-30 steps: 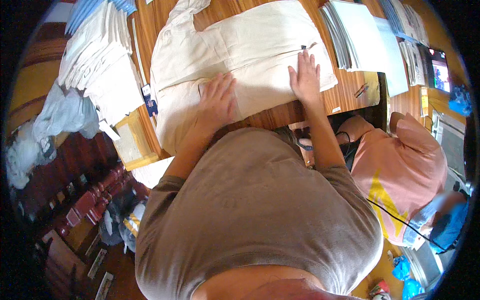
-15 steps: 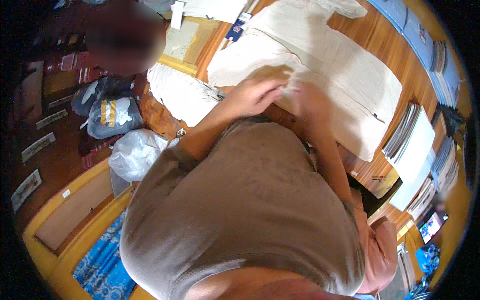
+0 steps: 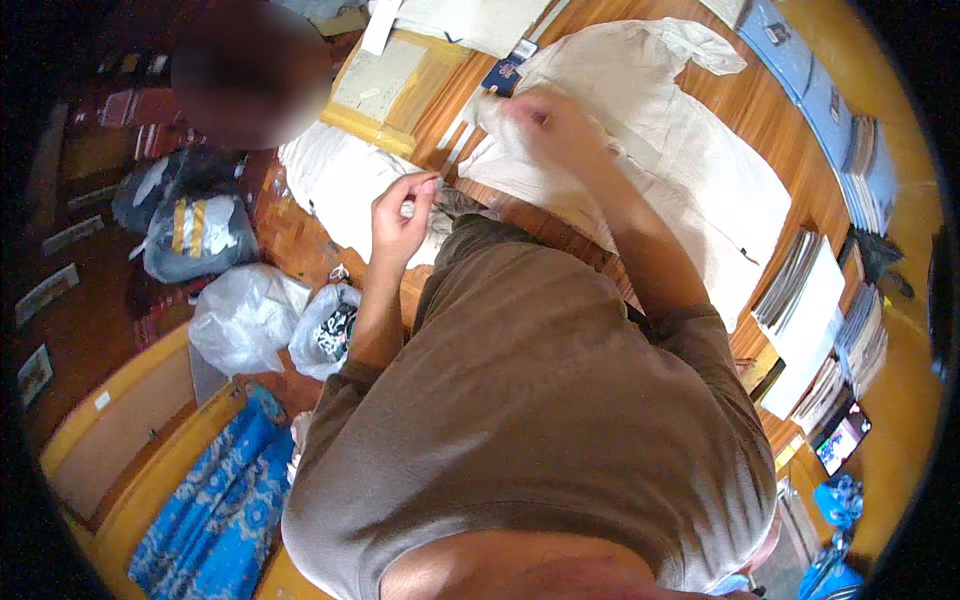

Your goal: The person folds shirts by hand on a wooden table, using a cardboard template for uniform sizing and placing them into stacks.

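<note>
A cream garment (image 3: pixel 690 160) lies spread over the wooden table in front of me. My right hand (image 3: pixel 550 125), blurred by motion, is curled with its fingertips together above the garment's upper left part. Whether those fingers grip the cloth I cannot tell. Just past them lies a navy tag (image 3: pixel 501 77). Further left, my left hand (image 3: pixel 402 218) is raised over a white cloth bundle (image 3: pixel 340 185), thumb and fingers pinched together. Something small and pale shows at its palm, too unclear to name.
Stacks of folded pale cloth or paper (image 3: pixel 800 290) line the table's right side, with blue packs (image 3: pixel 790 50) beyond. A yellow-edged board (image 3: pixel 385 85) is at the upper left. Plastic bags (image 3: pixel 245 315) stand at the left, near blue patterned fabric (image 3: pixel 220 490). A person, blurred, is at the upper left.
My hands, close together over the garment before, are now apart. The left has moved left and the right up toward the navy tag. The whole view has shifted a little.
</note>
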{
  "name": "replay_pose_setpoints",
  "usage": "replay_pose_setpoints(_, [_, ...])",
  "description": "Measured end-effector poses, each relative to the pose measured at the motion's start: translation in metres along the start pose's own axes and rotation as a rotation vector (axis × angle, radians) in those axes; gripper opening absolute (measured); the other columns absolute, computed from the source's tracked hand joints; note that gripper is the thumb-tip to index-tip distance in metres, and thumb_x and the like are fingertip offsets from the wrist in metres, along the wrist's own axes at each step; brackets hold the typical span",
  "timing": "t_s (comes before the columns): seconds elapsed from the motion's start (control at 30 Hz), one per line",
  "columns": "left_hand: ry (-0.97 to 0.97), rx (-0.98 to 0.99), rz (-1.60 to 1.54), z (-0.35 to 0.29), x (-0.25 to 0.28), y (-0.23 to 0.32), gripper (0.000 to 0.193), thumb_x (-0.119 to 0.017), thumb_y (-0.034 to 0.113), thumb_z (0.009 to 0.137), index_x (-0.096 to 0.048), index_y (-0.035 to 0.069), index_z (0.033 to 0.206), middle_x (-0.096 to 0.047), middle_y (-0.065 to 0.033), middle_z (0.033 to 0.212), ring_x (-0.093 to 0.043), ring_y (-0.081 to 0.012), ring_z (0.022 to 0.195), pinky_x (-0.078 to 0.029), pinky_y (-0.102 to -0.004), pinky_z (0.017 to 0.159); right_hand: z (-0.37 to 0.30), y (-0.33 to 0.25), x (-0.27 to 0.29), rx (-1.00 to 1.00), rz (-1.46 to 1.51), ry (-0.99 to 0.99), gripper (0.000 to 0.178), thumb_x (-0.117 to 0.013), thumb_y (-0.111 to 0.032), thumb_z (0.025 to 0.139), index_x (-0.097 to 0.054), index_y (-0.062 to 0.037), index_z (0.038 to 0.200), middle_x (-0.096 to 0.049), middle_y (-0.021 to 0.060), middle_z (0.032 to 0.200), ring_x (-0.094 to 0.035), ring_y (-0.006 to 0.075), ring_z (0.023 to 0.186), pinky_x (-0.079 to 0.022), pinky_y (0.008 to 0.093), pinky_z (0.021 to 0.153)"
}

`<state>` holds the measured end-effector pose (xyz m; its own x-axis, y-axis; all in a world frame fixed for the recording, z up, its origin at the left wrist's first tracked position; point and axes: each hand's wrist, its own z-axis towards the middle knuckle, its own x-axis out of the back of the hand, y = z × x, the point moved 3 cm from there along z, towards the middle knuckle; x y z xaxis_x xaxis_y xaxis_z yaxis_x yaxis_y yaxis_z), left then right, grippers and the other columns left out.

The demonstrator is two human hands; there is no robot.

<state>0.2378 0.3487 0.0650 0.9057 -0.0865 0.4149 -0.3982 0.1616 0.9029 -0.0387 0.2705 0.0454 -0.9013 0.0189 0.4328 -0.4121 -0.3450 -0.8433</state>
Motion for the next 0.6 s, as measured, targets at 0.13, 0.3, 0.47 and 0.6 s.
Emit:
replay_pose_setpoints(0.13, [-0.302,-0.436,0.471,0.061,-0.049,0.017,0.047,-0.074,0.022,0.096,-0.064,0.007,0.139,-0.063,-0.0183,0.140,-0.061,-0.0369,0.127,-0.049,-0.0474,0.106,-0.001,0.058,0.121,-0.515,0.352,0.587,0.034,-0.052,-0.030,0.111,-0.070,-0.0021,0.119,-0.069,0.0057,0.090,-0.067,0.0163,0.074,-0.054,0.0307,0.069])
replay_pose_setpoints(0.3, [-0.526,-0.531,0.613,0.094,-0.099,-0.018,0.065,-0.066,0.033,0.100,-0.044,0.013,0.158,-0.050,-0.0131,0.158,-0.038,-0.0362,0.151,-0.031,-0.0537,0.123,-0.143,0.070,0.186,-0.822,-0.441,0.722,0.062,-0.057,-0.046,0.106,-0.059,0.0087,0.136,-0.071,0.0250,0.125,-0.071,0.0359,0.112,-0.055,0.0414,0.097])
replay_pose_setpoints(0.47, [-0.549,-0.449,0.719,0.106,-0.096,-0.031,0.062,-0.059,0.024,0.103,-0.040,0.015,0.162,-0.054,-0.0072,0.157,-0.036,-0.0334,0.154,-0.026,-0.0533,0.126,-0.317,0.024,0.186,-0.785,-1.014,0.625,0.067,-0.055,-0.043,0.105,-0.049,0.0062,0.150,-0.049,0.0289,0.156,-0.042,0.0483,0.147,-0.031,0.0560,0.122])
replay_pose_setpoints(0.6, [-0.466,-0.567,0.743,0.103,-0.089,-0.048,0.058,-0.061,0.018,0.101,-0.047,0.018,0.158,-0.062,-0.0021,0.150,-0.042,-0.0322,0.151,-0.028,-0.0557,0.125,-0.398,0.021,0.186,-1.089,-1.073,0.499,0.073,-0.045,-0.049,0.109,-0.028,-0.0064,0.166,-0.021,0.0177,0.174,-0.014,0.0430,0.161,-0.011,0.0599,0.128])
